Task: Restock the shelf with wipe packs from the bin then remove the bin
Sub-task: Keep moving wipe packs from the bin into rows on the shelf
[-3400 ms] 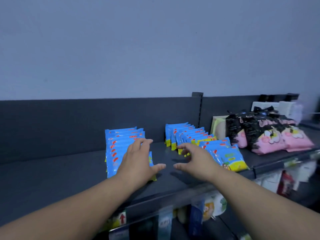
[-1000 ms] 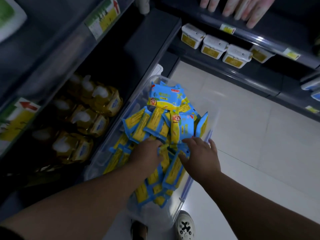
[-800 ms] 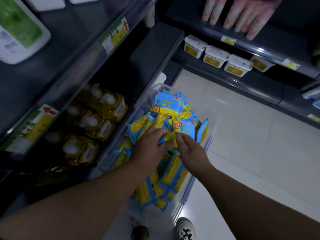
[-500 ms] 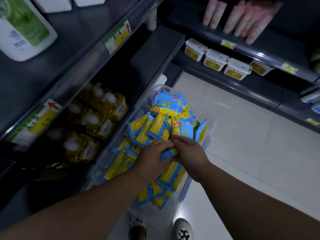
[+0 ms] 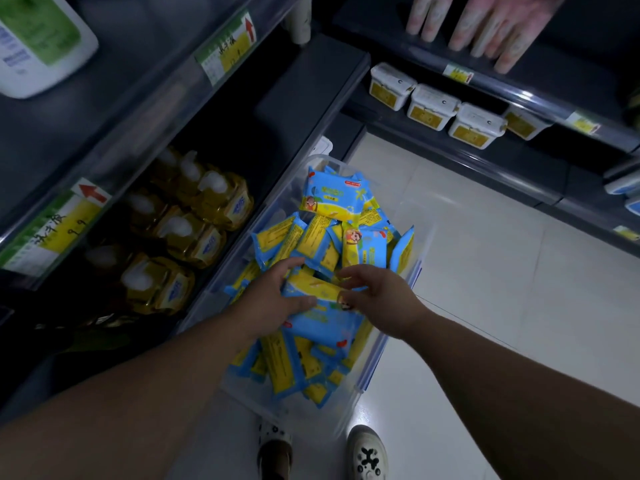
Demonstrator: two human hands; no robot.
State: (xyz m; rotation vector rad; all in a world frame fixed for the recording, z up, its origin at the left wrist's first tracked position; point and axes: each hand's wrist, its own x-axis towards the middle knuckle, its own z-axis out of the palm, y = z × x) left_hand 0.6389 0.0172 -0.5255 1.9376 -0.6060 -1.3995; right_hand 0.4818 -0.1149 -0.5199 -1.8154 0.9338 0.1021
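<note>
yellow soap bottles crowd the low shelf at left. the left hand and right hand each pinch an end of one wipe pack, just above the pile in the clear bin on the floor.

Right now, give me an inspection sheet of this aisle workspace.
Surface: pale tiled floor; the clear plastic bin stands on it.
Job's things: blue-and-yellow wipe packs heaped in the bin.
Clutter: yellow pump bottles on the low shelf; white tubs opposite.
Hands: left hand and right hand gripping a bundle of packs between them.
Cables: nothing seen.
Surroundings: dark shelving, price tags, two shoes.
</note>
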